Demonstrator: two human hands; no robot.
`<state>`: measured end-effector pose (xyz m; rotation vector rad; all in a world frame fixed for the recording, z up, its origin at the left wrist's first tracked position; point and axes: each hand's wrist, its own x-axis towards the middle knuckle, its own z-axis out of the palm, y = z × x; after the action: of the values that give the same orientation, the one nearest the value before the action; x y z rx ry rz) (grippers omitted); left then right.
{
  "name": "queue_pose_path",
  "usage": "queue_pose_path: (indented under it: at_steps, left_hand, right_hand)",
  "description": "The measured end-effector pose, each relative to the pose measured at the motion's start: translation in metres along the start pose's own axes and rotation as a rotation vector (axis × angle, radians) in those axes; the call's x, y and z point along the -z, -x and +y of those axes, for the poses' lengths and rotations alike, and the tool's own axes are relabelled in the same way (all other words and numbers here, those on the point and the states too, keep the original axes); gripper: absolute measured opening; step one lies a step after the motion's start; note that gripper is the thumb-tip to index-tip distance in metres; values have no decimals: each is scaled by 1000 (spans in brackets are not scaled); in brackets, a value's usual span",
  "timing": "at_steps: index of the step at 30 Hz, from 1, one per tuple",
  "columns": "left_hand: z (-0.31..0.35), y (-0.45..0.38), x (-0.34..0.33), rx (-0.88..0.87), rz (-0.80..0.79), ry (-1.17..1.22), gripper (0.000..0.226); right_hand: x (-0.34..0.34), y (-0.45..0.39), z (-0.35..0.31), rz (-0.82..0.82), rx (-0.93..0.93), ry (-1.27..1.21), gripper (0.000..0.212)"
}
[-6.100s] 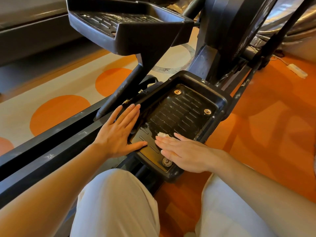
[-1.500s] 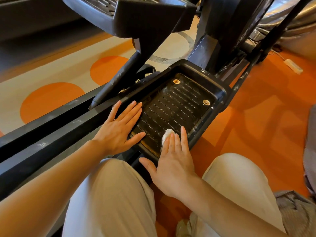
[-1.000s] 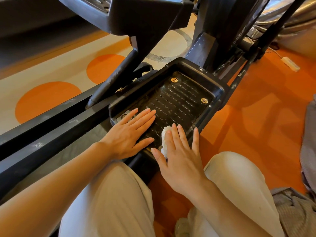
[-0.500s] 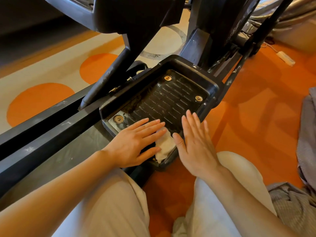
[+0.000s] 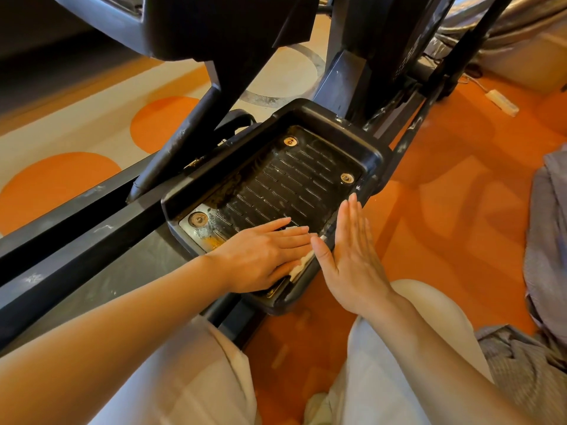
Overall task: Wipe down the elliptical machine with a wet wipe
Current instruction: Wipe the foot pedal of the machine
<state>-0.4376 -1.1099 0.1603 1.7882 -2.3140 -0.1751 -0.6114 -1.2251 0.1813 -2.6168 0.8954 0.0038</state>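
1. Left hand (image 5: 264,256), fingers straight, presses the wipe (image 5: 302,261) onto the pedal's (image 5: 372,154) near right corner.
2. Right hand (image 5: 352,256), fingers straight, rests against the rim.
3. Advice: press flat, follow the grooves toward the grimy left edge.

A gym or exercise room: an elliptical machine (image 5: 362,72) stands on orange-dotted flooring (image 5: 61,185).

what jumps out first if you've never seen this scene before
Two flat hands meet at the near end of a black ribbed foot pedal: the left hand presses a white wet wipe there, and the right hand rests against the pedal's right rim. Under the machine lies a bright orange floor.
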Motion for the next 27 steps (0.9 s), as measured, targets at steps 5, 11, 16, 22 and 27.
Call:
queue_pose_path:
  at_steps: [5,11,16,22,27]
  left_hand:
    - [0,-39,9,97,-162,-136,56]
    - [0,-49,6,157,-267,-163,59]
    - [0,-45,4,177,-258,-147,59]
    - [-2,-52,6,193,-302,-175,69]
    - [-4,-70,11,194,-358,-285,64]
  right_hand:
    - [-3,0,1,5,3,-22,83]
    - [-1,2,1,-5,7,-25,84]
    - [2,4,3,-13,0,-12,85]
    - [3,5,3,-15,-38,-16,93]
    - [3,3,6,-32,-47,-44,100]
